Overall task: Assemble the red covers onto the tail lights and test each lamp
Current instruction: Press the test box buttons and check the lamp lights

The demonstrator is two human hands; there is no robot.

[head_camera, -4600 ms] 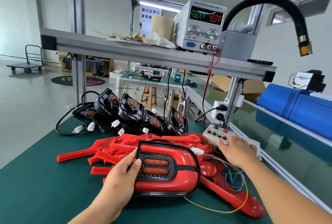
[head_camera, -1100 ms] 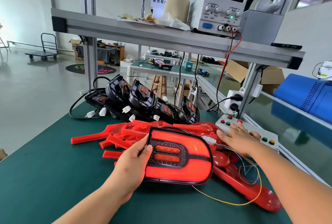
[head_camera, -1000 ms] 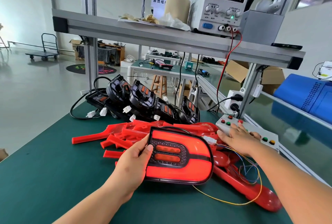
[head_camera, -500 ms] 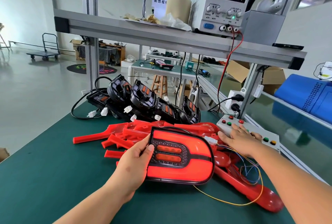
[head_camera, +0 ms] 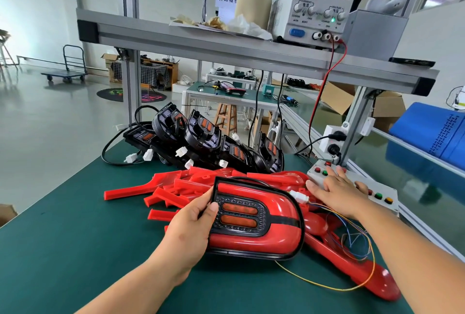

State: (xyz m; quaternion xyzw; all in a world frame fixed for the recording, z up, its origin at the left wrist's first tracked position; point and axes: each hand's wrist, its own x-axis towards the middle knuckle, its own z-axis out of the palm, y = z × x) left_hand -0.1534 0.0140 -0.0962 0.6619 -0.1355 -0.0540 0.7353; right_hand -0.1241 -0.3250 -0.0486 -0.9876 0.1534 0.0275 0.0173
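lamp (head_camera: 256, 223), cover fitted, is gripped at its left edge by the left hand (head_camera: 188, 228) and propped face-up on the spare covers (head_camera: 173, 187) so the lens can be watched. the right hand (head_camera: 337, 194) is laid flat, fingers straight, on the button box (head_camera: 383, 191), likely for switching circuits through the plugged connector (head_camera: 299, 196).
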